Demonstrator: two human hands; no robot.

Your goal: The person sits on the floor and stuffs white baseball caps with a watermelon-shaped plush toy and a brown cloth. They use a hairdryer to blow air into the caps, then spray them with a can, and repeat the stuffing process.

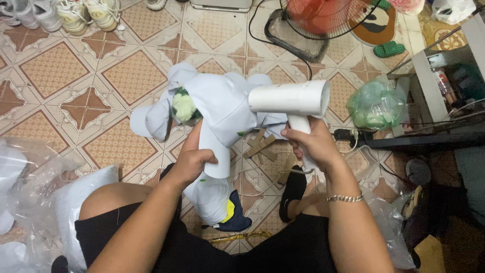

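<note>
My left hand (194,161) grips a white plush toy (220,108) by one of its limbs, holding it up over the tiled floor. The toy has a pale green fluffy patch (184,107) and dark blue and yellow parts near its lower end (233,215). My right hand (312,143) holds a white hair dryer (293,98) by the handle, its barrel lying level and its left end close against the toy's body. A metal bracelet (344,198) circles my right wrist.
Clear plastic bags (30,187) lie at left. A green plastic bag (376,103) and a metal shelf (439,76) stand at right. A fan with a black base (295,43) is behind, sneakers (76,15) at top left, cardboard scraps (260,145) on the floor.
</note>
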